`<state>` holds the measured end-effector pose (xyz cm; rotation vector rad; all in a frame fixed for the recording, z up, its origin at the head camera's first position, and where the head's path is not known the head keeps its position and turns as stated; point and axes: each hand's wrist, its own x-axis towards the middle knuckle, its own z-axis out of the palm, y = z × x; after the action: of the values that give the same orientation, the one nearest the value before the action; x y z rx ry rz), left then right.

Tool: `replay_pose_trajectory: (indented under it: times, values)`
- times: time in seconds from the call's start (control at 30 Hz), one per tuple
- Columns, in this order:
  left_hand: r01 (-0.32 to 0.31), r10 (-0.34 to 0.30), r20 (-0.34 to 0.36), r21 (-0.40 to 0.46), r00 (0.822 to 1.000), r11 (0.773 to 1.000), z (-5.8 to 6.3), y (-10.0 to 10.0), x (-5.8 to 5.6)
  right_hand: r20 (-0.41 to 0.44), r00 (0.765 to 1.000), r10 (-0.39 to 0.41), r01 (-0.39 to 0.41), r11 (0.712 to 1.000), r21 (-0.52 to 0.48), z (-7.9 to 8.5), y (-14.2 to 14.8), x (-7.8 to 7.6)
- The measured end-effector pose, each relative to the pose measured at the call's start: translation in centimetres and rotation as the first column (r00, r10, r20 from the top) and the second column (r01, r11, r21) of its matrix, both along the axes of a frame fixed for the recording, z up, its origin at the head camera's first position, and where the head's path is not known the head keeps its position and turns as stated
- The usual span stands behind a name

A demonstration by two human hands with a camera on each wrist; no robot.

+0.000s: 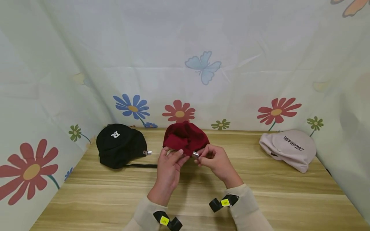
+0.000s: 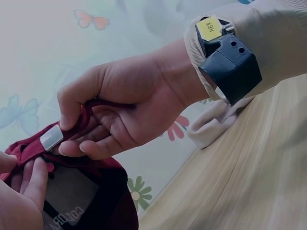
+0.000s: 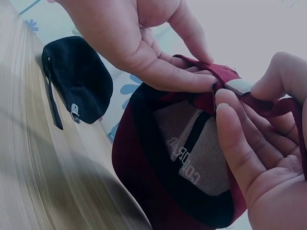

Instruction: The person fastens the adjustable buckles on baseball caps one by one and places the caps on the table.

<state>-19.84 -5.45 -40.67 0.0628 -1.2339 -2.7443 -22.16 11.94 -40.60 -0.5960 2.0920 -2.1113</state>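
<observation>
A dark red cap [image 1: 186,136] is held up at the middle of the table's far side. My left hand [image 1: 169,168] pinches the cap's back edge beside the strap opening. With thumb and fingers, my right hand [image 1: 216,162] grips the red strap [image 2: 85,115] next to its silver buckle [image 1: 196,154]. In the left wrist view the strap passes through the buckle, and its loose end runs under the right palm. The cap's inside faces me in the right wrist view, showing a dark sweatband and the backs of pale stitched letters [image 3: 184,160].
A black cap [image 1: 121,146] with a white R lies to the left, its buckle [image 1: 147,152] undone and strap [image 1: 141,166] stretched out on the wooden table [image 1: 202,208]. A pale pink cap [image 1: 292,149] lettered COLORADO sits at the right. Flower-printed cloth [image 1: 237,86] hangs behind.
</observation>
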Motion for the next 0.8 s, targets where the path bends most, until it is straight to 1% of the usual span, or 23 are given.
replay_pose_trajectory:
  times: [0.07,0.2,0.3,0.4,0.47,0.63,0.8]
  values:
    - [-0.006,0.006,0.001,0.010,1.000,1.000,-0.07,0.08,-0.04,0.009,1.000,0.006,-0.006,1.000,-0.009,0.01,-0.02,0.05]
    - [-0.018,0.018,0.005,0.001,1.000,1.000,-0.23,0.20,-0.13,0.014,0.999,0.032,-0.031,0.999,-0.024,-0.08,-0.01,0.07]
    - [-0.023,0.023,0.002,-0.005,1.000,1.000,-0.28,0.23,-0.15,0.005,0.998,0.055,-0.055,0.997,-0.051,-0.23,-0.02,0.04]
    - [-0.023,0.023,-0.003,0.011,1.000,1.000,-0.23,0.19,-0.13,-0.006,0.998,0.060,-0.060,0.995,-0.082,-0.29,-0.01,-0.03]
    - [-0.020,0.020,-0.007,0.021,1.000,1.000,-0.17,0.19,-0.12,-0.007,0.999,0.049,-0.050,0.995,-0.086,-0.25,-0.06,-0.02]
    - [-0.004,0.005,-0.011,0.025,1.000,1.000,-0.20,0.38,-0.03,0.011,1.000,0.006,-0.005,0.998,-0.057,-0.09,-0.33,0.04]
    - [0.001,0.000,-0.012,0.029,1.000,1.000,-0.17,0.56,0.11,0.023,1.000,-0.016,0.017,0.999,-0.039,-0.07,-0.47,-0.03]
